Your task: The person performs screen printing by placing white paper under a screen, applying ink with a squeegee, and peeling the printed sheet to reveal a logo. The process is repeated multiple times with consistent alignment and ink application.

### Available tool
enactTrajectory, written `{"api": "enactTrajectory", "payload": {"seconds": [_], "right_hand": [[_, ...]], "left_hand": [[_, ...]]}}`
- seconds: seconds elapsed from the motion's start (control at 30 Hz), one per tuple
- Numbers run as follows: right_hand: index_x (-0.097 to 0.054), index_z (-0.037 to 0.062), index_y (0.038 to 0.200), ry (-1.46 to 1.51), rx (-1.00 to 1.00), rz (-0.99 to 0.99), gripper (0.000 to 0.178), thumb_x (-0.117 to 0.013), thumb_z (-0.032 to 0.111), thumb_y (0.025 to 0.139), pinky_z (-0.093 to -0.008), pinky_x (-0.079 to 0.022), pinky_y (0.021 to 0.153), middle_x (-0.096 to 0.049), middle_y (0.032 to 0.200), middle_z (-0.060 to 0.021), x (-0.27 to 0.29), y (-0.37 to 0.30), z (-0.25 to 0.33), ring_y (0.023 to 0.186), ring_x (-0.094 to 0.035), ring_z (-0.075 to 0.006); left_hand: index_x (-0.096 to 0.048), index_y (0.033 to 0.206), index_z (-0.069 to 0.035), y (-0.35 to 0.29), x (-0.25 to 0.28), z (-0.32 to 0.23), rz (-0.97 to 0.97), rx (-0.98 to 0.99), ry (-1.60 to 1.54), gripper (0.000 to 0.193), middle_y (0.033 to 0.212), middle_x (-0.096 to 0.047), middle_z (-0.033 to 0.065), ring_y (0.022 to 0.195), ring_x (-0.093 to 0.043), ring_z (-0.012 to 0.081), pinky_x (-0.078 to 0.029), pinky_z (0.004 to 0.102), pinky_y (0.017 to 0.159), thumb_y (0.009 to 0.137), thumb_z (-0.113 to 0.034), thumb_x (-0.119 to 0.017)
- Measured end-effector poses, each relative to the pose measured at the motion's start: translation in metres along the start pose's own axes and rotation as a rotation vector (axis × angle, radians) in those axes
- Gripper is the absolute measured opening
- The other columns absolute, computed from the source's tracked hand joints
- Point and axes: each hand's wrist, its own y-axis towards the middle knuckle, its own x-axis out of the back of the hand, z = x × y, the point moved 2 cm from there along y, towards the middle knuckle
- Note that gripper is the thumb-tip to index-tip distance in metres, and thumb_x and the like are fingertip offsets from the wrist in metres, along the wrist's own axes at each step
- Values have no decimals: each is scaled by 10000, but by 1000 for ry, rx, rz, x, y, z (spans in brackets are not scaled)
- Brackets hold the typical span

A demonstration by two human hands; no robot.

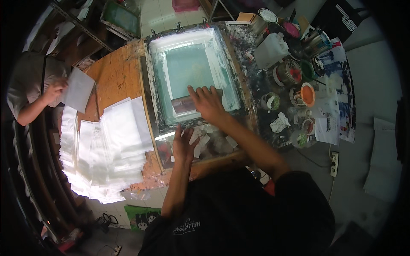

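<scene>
My right hand [208, 103] grips a wooden squeegee [183, 105], fingers over its top edge. The squeegee lies across the near part of a screen-printing frame [160, 85], whose greenish mesh [188, 64] has a white, paint-smeared border. Clamps [178, 26] line the frame's far edge. By the frame's near edge, my left hand [184, 146] is open with fingers spread and nothing in it. Whether its fingertips touch the frame, I cannot tell. Small pale scraps of tape [204, 141] lie beside that hand.
Fanned white sheets [106, 149] cover the wooden table [117, 70] at left. Beyond them, a co-worker's hand [55, 90] holds a pale sheet [79, 89]. Paint cans [288, 72], an orange paint pot [306, 94], a white jug [271, 50] and crumpled paper [280, 123] crowd the right side.
</scene>
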Motion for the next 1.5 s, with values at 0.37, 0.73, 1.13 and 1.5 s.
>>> {"api": "enactTrajectory", "payload": {"seconds": [0.37, 0.73, 1.13, 1.5], "right_hand": [[-518, 112, 1449, 116, 38, -6, 647, -655, 11, 825, -619, -346, 969, -546, 996, -109, -35, 1, -6, 1018, -544, -281], [-577, 184, 1421, -53, -41, -137, 653, -758, 74, 802, -786, -122, 1143, -585, 985, -31, -95, 139, -91, 1054, -594, -221], [-581, 216, 1431, 294, 10, 208, 583, -702, 106, 871, -501, -359, 950, -635, 1038, -97, -32, 51, -55, 1026, -602, -297], [-638, 159, 1343, 55, 89, -231, 555, -677, 515, 918, -453, -407, 887, -553, 893, -54, 137, 73, -2, 873, -552, -242]], "left_hand": [[-270, 1415, 63, 25, 13, 4, -116, 76, -128, 808, 1477, -374, 221, 1441, -385, 340, -120, 661, 1196, 970, -514, -618], [-218, 1545, -40, 18, -8, -5, -148, 49, -6, 758, 1568, -305, 238, 1471, -343, 386, -308, 645, 1091, 1026, -519, -493], [-627, 1003, -96, 19, 10, -6, -79, 83, -145, 385, 1070, -639, 84, 1193, -570, 282, -464, 497, 909, 929, -455, -741], [-677, 1017, -76, -19, -58, -104, 522, -320, -56, 117, 1102, -720, 89, 1228, -626, 338, -404, 598, 1121, 901, -91, -664]]}}
